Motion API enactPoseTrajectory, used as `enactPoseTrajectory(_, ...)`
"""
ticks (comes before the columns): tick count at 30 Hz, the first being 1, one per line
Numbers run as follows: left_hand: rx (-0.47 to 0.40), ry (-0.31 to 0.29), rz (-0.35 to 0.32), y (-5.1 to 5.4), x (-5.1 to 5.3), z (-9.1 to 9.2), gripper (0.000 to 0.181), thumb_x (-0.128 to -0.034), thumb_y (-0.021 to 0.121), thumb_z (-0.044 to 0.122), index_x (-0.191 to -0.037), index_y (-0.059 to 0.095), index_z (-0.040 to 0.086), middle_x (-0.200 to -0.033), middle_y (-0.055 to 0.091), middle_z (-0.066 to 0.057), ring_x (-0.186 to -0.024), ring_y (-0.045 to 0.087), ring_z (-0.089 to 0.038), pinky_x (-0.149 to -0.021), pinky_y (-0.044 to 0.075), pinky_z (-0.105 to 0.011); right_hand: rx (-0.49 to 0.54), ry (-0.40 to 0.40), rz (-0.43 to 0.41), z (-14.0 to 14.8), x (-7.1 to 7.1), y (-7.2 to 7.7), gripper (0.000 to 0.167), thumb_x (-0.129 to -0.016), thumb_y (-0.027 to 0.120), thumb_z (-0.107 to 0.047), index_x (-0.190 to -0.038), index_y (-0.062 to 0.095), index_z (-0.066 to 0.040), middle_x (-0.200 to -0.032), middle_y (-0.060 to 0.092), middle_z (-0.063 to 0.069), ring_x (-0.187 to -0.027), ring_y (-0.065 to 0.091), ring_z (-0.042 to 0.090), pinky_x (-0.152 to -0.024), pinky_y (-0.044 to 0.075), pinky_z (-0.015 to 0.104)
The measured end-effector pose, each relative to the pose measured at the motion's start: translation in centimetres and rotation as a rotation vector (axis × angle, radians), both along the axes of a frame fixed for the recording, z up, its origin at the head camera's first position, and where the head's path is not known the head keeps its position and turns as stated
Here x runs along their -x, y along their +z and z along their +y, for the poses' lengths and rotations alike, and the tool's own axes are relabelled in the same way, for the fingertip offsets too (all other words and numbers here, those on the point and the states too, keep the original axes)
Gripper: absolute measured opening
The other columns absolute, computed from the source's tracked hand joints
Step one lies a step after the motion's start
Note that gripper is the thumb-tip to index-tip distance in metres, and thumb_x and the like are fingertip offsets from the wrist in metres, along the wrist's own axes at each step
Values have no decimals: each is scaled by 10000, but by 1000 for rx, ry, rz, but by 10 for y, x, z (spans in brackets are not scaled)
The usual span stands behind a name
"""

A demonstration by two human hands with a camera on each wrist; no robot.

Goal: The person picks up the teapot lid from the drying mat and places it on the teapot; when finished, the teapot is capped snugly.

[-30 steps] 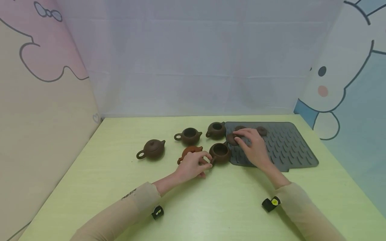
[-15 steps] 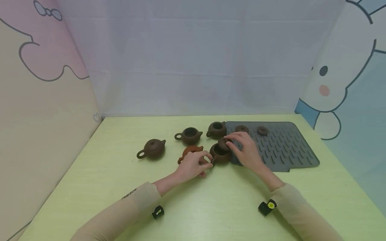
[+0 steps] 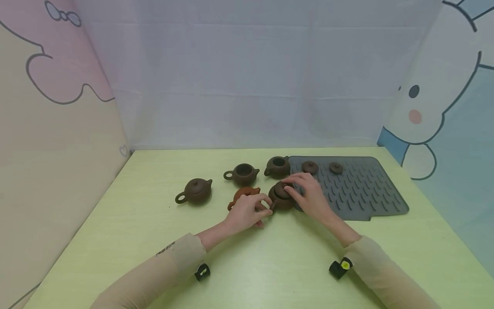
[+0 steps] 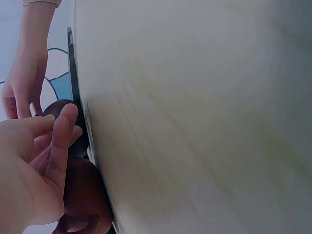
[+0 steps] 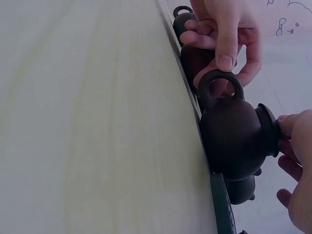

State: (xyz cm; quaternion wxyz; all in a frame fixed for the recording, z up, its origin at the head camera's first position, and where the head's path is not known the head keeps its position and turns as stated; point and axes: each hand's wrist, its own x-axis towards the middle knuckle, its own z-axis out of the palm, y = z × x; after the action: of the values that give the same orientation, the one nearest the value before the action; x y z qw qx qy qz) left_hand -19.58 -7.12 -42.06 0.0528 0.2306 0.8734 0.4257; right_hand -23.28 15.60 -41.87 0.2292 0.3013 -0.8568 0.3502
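Note:
In the head view a dark brown teapot [image 3: 281, 203] stands at the left edge of the grey mat [image 3: 359, 189]. My left hand [image 3: 245, 213] pinches its handle [image 5: 222, 80] between thumb and fingers, as the right wrist view shows. A dark brown lid [image 3: 284, 189] is at the teapot's mouth, gripped from above by the fingers of my right hand [image 3: 311, 198]. From the right wrist camera, the lid [image 5: 267, 130] appears slightly tilted at the opening. Partly behind my left hand sits a reddish-brown teapot [image 3: 244, 194].
Behind are two lidless dark teapots, one at mid-table [image 3: 243, 174] and one by the mat's corner [image 3: 277, 167]. A lidded teapot [image 3: 197, 191] stands at left. Two loose lids, a wider one [image 3: 310, 167] and a smaller one [image 3: 336, 168], lie on the mat.
My right hand has carried the lid leftward from the mat, over the teapot, and down to its mouth. The left hand has stayed at the handle.

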Motion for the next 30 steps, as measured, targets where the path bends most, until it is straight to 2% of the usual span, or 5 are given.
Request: enactPoseTrajectory(30, -14, -6, 7, 0, 0, 0, 124, -906, 718, 159, -1018, 666, 148, -819, 781, -71, -485, 672, -74, -488, 537, -243, -50, -4, -51, -3, -1, -2, 184, -903, 719, -146, -1082, 735, -105, -1102, 695, 86, -1055, 592, 268, -896, 491, 472)
